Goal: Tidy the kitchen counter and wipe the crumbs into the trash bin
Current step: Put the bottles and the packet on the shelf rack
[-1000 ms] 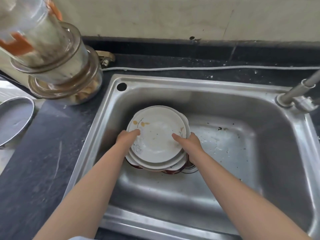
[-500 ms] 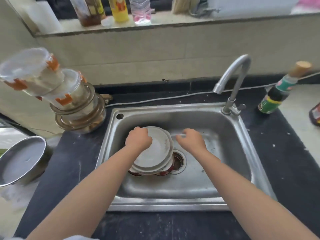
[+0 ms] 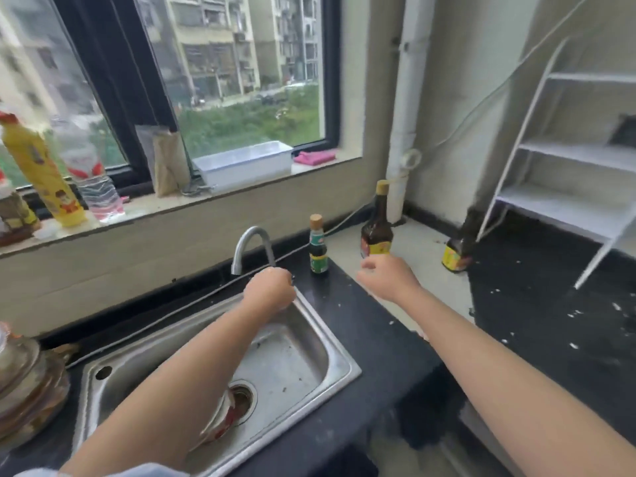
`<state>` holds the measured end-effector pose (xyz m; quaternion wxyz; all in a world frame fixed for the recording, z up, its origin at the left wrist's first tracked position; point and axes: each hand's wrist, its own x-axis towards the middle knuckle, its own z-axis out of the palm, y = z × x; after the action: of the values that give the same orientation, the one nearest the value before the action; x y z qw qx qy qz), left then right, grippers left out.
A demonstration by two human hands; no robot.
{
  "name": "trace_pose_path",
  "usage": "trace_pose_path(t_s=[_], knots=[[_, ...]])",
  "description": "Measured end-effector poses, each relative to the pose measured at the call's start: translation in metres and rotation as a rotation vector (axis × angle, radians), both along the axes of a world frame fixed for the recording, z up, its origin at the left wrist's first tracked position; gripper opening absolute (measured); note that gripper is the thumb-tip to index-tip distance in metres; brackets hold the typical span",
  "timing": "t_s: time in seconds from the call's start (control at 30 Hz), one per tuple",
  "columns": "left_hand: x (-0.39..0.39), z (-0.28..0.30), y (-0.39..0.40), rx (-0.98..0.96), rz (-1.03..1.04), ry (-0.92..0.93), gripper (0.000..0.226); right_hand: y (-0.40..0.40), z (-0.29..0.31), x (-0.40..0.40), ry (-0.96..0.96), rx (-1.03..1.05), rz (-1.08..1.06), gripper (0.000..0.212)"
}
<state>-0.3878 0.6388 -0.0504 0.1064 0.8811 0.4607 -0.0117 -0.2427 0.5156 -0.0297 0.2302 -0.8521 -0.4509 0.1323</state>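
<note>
My left hand [image 3: 270,291] is curled into a fist at the base of the faucet [image 3: 250,243], at the far right corner of the steel sink [image 3: 339,356]; whether it grips the tap's lever is hidden. My right hand [image 3: 389,280] hovers loosely curled and empty over the black counter [image 3: 375,342], just in front of a dark sauce bottle [image 3: 377,232]. The stack of plates [image 3: 223,420] lies in the sink by the drain, mostly hidden behind my left forearm. White crumbs [image 3: 573,346] dot the counter at the right.
A small green-labelled bottle [image 3: 318,249] and a yellow-labelled jar [image 3: 456,256] stand on the counter. A white rack [image 3: 568,160] fills the right corner. Stacked containers [image 3: 27,383] sit left of the sink. On the sill lie a pink cloth [image 3: 315,156], a white tray [image 3: 246,163] and bottles.
Both hands let go of the plates and left the sink bowl. My left hand rose to the faucet base, my right hand moved right over the counter. My view lifted toward the window.
</note>
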Motion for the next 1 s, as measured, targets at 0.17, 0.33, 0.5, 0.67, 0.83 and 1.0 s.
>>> trace_pose_path(t_s=[0.17,0.33,0.5,0.67,0.83,1.0], knots=[[0.075,0.048,-0.032,0.035,-0.119,-0.109,0.029,-0.061,0.028,0.058,-0.091,-0.046,-0.049,0.037],[0.147,0.079,-0.049,0.069,-0.159,-0.177,0.022,-0.096,0.041,0.126,-0.131,-0.108,-0.076,0.026],[0.2,0.083,-0.042,0.101,-0.104,-0.205,0.029,-0.09,0.048,0.191,-0.134,-0.085,-0.056,0.036],[0.226,0.061,-0.023,0.043,0.003,-0.248,0.032,-0.059,0.034,0.233,-0.022,-0.01,-0.009,0.034],[0.229,0.029,0.012,-0.012,0.158,-0.244,0.019,-0.017,0.004,0.253,0.112,0.017,0.064,0.032],[0.227,-0.011,0.074,-0.144,0.397,-0.288,0.037,0.054,-0.029,0.271,0.186,0.008,0.035,0.034]])
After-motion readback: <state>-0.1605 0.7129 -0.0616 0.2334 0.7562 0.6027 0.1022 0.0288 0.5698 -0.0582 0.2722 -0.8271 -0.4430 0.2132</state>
